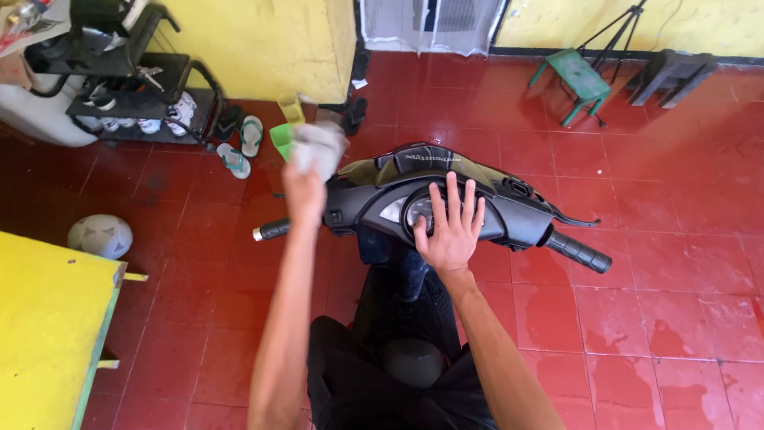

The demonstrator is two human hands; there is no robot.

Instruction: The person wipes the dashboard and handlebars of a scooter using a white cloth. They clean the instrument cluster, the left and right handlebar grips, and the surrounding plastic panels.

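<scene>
Two hands worked over a black scooter (446,199) seen from above. Left hand (304,191): its fingers were closed around a crumpled grey cloth (318,147), which bulged out above the fist and was blurred. The cloth was raised above the left end of the handlebar, just beside the windshield edge and near the left grip (273,230); whether it touched the scooter could not be determined. Right hand (451,231): the fingers were spread apart and straight, with the palm pressed flat on the instrument panel (418,211). The fingertips pointed toward the dark windshield (422,163) and held nothing. The cloth lay well to the left of these fingers, with the left half of the panel cover between them.

Both forearms extended from the lower edge of the view. The right grip (578,251) and its brake lever projected beyond the right hand, untouched. The seat (410,358) sat below the handlebar, between the arms.

The scooter stood on a red tiled floor (637,302). A yellow table (48,318) occupied the lower left corner, with a grey ball (99,236) near it. A black shoe rack (127,80) stood against the yellow wall, and sandals (241,147) lay beside it. A green stool (579,80) stood well apart at the far wall.
</scene>
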